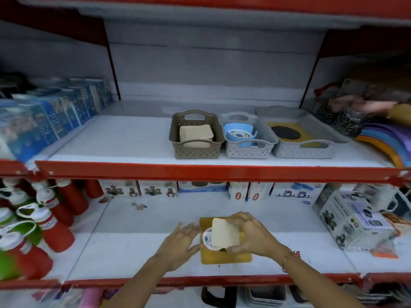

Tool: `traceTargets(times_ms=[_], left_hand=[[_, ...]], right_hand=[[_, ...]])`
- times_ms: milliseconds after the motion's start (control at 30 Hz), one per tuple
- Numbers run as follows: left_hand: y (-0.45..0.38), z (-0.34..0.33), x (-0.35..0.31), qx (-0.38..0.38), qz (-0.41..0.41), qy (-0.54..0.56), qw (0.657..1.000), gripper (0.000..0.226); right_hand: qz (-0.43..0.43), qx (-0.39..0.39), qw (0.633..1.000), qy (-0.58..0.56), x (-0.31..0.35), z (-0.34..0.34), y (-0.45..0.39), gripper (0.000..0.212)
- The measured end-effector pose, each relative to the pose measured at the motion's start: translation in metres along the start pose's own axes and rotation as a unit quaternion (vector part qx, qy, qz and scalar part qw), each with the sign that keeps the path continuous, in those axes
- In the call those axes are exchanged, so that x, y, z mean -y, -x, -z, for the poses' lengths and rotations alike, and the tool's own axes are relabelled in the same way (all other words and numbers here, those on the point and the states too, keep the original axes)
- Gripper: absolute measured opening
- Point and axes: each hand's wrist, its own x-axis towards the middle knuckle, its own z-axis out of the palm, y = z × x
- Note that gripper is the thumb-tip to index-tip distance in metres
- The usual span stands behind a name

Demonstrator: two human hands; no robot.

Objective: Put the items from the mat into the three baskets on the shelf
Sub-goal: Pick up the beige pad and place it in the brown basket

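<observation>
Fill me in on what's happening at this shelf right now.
A person is sorting small items from a yellow mat on the lower shelf into three baskets above. The right hand is lifting a cream square card off the mat; the left hand is open beside a round white-and-blue patterned piece. Above, the brown plastic basket already holds cream cards, the small grey basket holds blue round pieces, and the wide grey basket holds a yellow mat with a dark disc.

Red-edged shop shelving [200, 171], white shelf boards, pale back panel [200, 70], blue boxes [55, 116] left, red bottles [66, 203] below
</observation>
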Motion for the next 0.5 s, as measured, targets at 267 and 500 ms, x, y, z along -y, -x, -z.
traceTargets(times_ms=[267, 500], left_hand=[[0.018, 0.087, -0.02, -0.203, -0.083, 0.008, 0.976, 0.041], [0.019, 0.177, -0.037, -0.395, -0.184, -0.03, 0.899, 0.027]], right_hand=[[0.058, -0.102, 0.993, 0.025, 0.062, 0.091, 0.025, 0.085], [0.118, -0.184, 0.974, 0.059, 0.1, 0.164, 0.015, 0.084]])
